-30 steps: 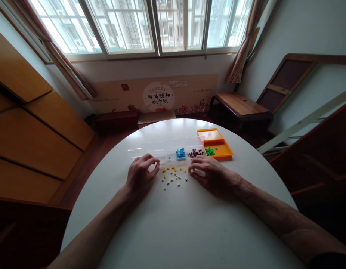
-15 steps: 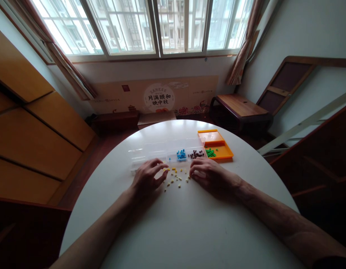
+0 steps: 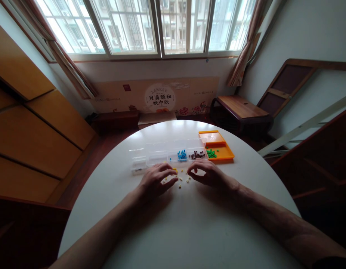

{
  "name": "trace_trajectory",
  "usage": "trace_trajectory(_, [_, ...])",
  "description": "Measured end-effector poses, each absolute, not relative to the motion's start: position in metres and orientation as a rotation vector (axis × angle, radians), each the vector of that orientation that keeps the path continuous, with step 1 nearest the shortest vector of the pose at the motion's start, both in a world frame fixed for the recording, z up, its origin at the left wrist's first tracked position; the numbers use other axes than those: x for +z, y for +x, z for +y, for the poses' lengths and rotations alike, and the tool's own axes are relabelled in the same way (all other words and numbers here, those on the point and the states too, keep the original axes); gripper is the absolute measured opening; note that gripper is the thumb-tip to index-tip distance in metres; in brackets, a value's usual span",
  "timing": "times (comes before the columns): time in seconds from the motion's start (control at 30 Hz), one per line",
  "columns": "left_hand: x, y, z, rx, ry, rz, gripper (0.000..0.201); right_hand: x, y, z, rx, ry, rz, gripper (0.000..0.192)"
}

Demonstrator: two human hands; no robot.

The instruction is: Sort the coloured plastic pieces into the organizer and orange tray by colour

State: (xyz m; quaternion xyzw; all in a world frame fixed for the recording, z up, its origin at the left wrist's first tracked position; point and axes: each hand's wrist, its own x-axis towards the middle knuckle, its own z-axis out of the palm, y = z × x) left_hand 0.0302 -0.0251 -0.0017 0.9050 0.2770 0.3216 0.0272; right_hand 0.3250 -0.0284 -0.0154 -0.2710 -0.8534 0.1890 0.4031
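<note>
Small pale and bright yellow pieces (image 3: pixel 180 186) lie scattered on the white table between my hands. My left hand (image 3: pixel 157 178) hovers low over the left part of the scatter, thumb and forefinger apart, covering some pieces. On the other side, my right hand (image 3: pixel 206 173) has its thumb and forefinger tips brought together at the edge of the scatter. Whatever sits between those tips is too small to make out. Just beyond the hands is a clear compartment box (image 3: pixel 156 160), lid raised, with blue pieces (image 3: pixel 182 154) and dark brown pieces (image 3: pixel 197 155) in separate compartments.
An orange tray (image 3: pixel 227 152) stands at the right end of the clear box, with green pieces (image 3: pixel 211 153) inside. The round white table (image 3: pixel 190 231) curves away toward a wooden stool (image 3: pixel 243 106) and the window wall. Yellow-brown cabinets (image 3: pixel 30 145) line the left side.
My left hand has slid right over the yellow pieces and hides more of them. My right hand has shifted slightly up and left, its thumb and forefinger drawn together.
</note>
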Motion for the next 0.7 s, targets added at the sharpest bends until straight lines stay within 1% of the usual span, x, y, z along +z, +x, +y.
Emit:
trace_trajectory(0.2, [-0.009,0.040,-0.024,1.022,2.793,0.842,0.012,-0.015,0.317,-0.029,0.590,-0.686,-2.090,0.002])
trace_trajectory(0.37, [-0.011,0.042,-0.023,1.091,2.631,0.809,0.010,-0.015,0.313,-0.031,0.731,-0.660,-2.037,0.011])
trace_trajectory(0.57, [-0.010,0.041,-0.022,1.097,2.558,0.686,0.010,-0.018,0.311,-0.030,0.759,-0.681,-2.025,0.010])
trace_trajectory(0.7, [-0.009,0.043,-0.022,1.082,2.562,0.686,0.007,-0.019,0.310,-0.030,0.780,-0.674,-2.022,0.008])
